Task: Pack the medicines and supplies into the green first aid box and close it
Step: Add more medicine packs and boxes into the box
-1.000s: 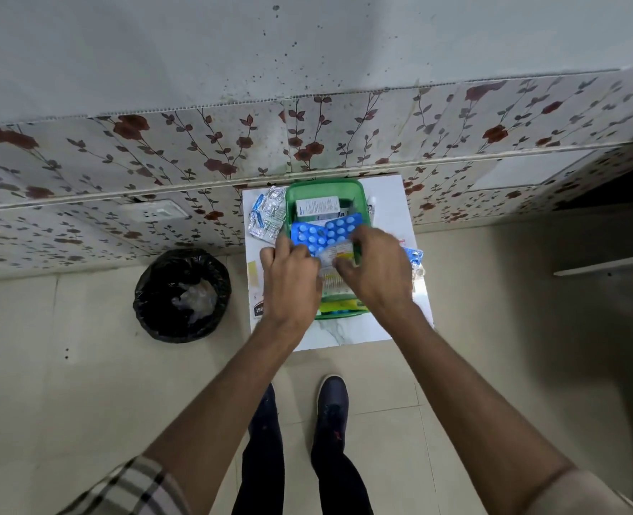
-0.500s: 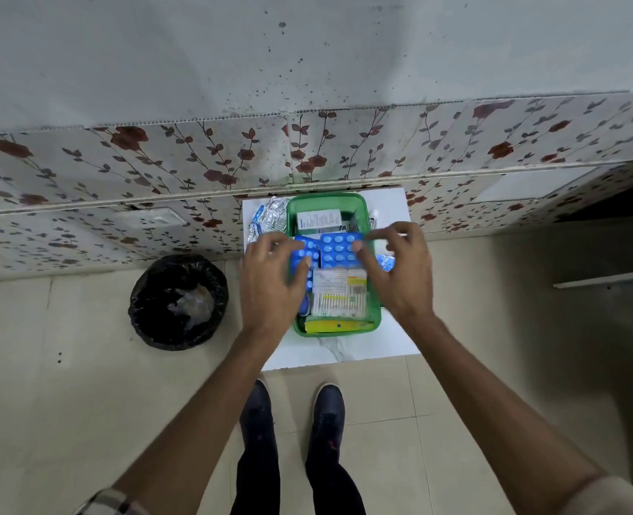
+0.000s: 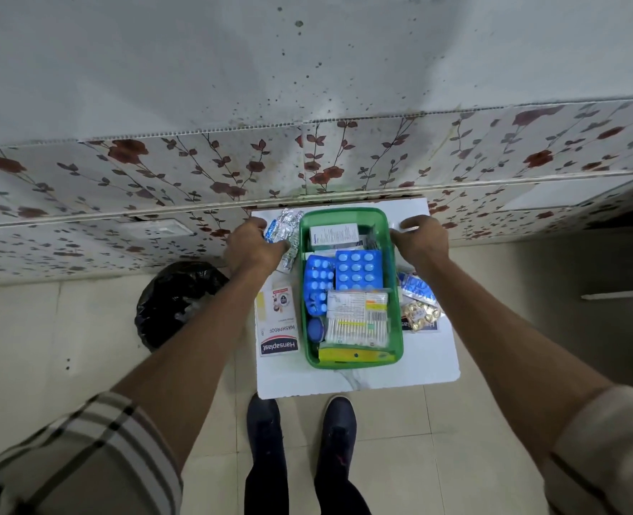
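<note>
Mid-packing: left hand (image 3: pixel 252 250) grasping foil strips (image 3: pixel 286 232) left of box (image 3: pixel 397 328), right hand (image 3: pixel 420 240) pinching sth small at its right rim; next, drop both in.

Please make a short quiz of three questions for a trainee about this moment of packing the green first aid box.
1. True or false: the Hansaplast box already lies inside the green first aid box.
2. Which hand is at the silver foil strips? A) left hand B) right hand C) neither
3. Fill in: the pack of cotton swabs lies in the box on the side ____ the person.

Key
1. False; it lies on the white table, on the left side outside the box.
2. A; the left hand is there, the right hand is at the box's far right corner.
3. nearer
</note>
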